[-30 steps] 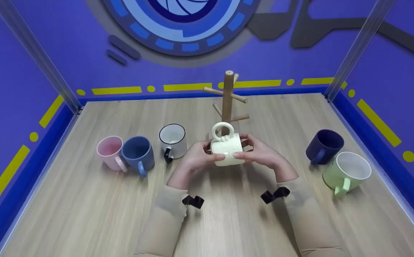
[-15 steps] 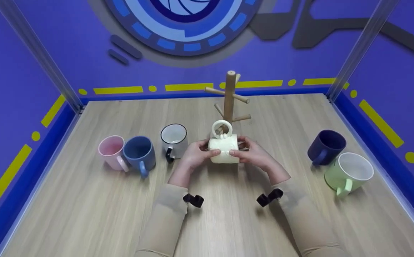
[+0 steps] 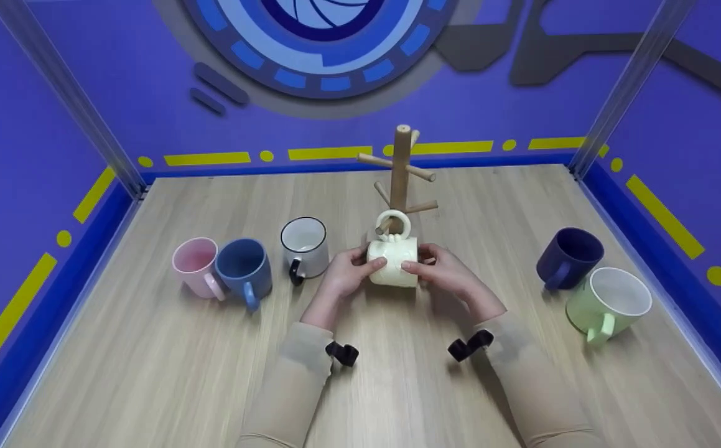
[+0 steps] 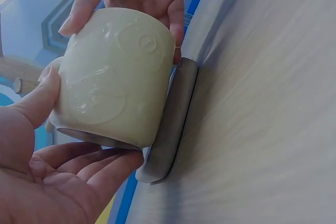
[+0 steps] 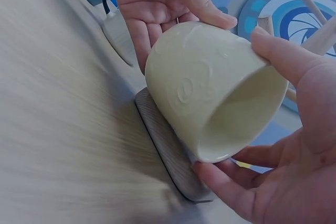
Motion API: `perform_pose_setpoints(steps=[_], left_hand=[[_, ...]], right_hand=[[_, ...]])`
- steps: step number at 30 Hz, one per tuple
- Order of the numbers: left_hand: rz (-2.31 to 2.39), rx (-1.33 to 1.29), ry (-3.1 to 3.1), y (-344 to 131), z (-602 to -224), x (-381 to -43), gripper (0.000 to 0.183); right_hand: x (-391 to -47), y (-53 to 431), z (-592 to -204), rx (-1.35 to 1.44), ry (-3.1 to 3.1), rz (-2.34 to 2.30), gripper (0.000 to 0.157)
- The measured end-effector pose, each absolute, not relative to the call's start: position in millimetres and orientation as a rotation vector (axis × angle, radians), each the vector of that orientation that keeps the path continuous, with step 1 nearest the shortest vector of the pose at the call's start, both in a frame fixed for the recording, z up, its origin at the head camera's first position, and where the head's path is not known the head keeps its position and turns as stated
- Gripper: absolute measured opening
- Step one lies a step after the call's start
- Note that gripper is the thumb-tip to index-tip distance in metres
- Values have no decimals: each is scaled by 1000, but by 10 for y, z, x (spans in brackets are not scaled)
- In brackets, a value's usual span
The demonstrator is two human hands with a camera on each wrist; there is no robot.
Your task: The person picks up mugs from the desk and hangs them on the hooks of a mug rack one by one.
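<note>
left hand [image 3: 349,274] and right hand [image 3: 447,272] pinched the cream mug [image 3: 394,264], both half-closed round it. its handle [image 3: 407,224] had shifted slightly right, the wooden peg [image 3: 383,227] now crossing its left edge.

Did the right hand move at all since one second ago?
Yes, the right hand has moved slightly left in the head view, judged against the wooden rack's post.
</note>
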State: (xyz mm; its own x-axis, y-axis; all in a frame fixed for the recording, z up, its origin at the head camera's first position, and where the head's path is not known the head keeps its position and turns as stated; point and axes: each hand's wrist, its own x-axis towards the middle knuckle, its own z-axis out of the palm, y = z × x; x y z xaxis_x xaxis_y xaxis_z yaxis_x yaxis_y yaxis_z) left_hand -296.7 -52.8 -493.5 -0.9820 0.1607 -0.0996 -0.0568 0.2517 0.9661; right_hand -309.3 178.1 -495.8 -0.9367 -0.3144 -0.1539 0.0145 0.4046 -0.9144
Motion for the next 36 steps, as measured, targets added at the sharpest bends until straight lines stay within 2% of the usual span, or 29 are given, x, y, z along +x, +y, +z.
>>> perform_pose_setpoints(steps=[8, 12, 18, 22, 31, 36], left_hand=[[1665, 110, 2487, -497, -4813, -2908, 66], [1744, 80, 2574, -458, -4713, -2852, 65], [2052, 173, 2805, -323, -4577, -2787, 47], [1985, 301, 3007, -226, -4559, -2817, 35], [1857, 383, 3207, -174, -4561, -2914, 11], [1885, 405, 3180, -183, -4552, -2926, 9]], right_hand=[[-3098, 1798, -4965, -281, 2362, -1489, 76], [-3109, 1796, -4984, -271, 2335, -1491, 74], [-3126, 1795, -4968, -276, 2278, -1537, 68], [-3133, 1800, -4967, -273, 2263, -1531, 72], [-3164, 1849, -4839, -332, 2295, -1619, 77], [-3274, 1872, -4642, -191, 2328, -1982, 63]])
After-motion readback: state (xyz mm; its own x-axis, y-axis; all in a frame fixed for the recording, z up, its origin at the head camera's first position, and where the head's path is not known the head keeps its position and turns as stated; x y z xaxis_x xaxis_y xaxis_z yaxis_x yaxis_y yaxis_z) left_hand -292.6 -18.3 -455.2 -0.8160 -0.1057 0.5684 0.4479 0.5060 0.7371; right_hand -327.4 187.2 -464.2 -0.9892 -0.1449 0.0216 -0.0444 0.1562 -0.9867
